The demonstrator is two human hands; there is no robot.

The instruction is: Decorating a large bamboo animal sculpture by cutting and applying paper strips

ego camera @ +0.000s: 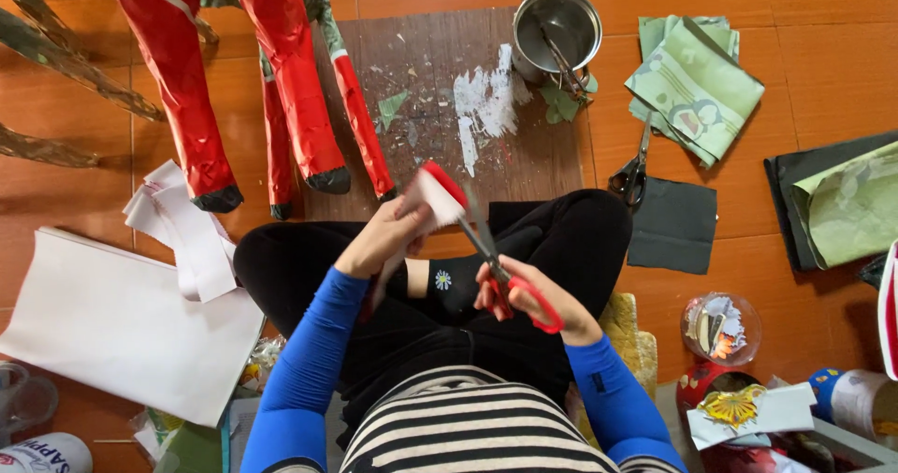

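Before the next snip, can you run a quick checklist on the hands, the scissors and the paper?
1. Right hand grips the red-handled scissors, fingers through the loops: ok.
2. Left hand holds the red and white paper strip up over the lap: ok.
3. Blades meet the strip's edge: cannot tell, the blades are blurred.
4. Left fingers clear of the blades: cannot tell, they sit close to the cut.
5. Brown board ahead is littered with scraps and white smears: not ok as a clean surface.
6. Second pair of scissors lies on the floor beside the black sheet, apart from both hands: ok.
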